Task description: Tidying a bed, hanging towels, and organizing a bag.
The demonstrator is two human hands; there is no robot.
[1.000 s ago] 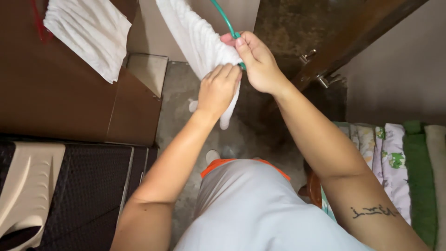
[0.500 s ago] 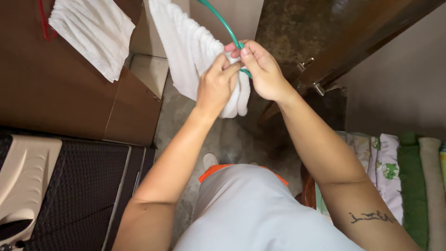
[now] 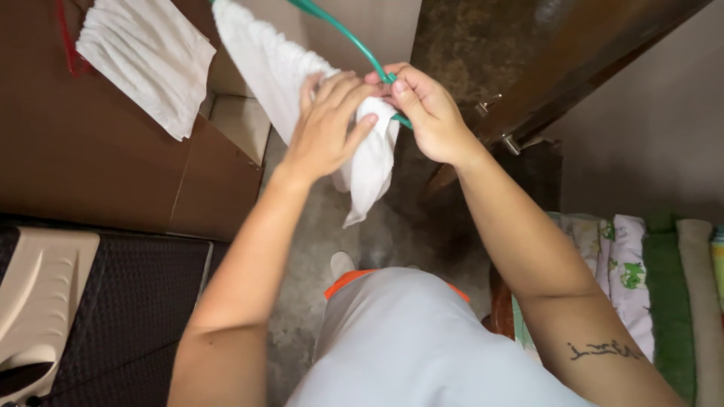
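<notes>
The white towel (image 3: 302, 83) hangs over a green hanger (image 3: 343, 34), and everything else is best placed against that hanger. The left hand (image 3: 328, 124) lies just below the hanger's wire, fingers spread and curled over the bunched end of the towel, pressing and gathering the cloth rather than clamping it. The right hand (image 3: 426, 113) sits at the wire's lower end, thumb and fingertips pinched shut on the green wire itself, touching the towel's edge. The loose corner of the towel dangles below both hands, over the concrete floor (image 3: 317, 241).

Left of the hanger, a second white cloth (image 3: 143, 60) is draped on a brown cabinet (image 3: 90, 151). Right of it stands a dark wooden door (image 3: 573, 68) with a metal latch. Well below and to the right, a row of folded linens (image 3: 648, 279) lies in green and printed fabric.

The risk, as I judge it, is slippage — the towel is bunched toward the low end of a sloping wire, so if the left hand's loose hold eases, the cloth could slide off and drop to the floor. The pinch on the thin wire also looks light; a tug on the towel might twist the hanger out of those fingers.
</notes>
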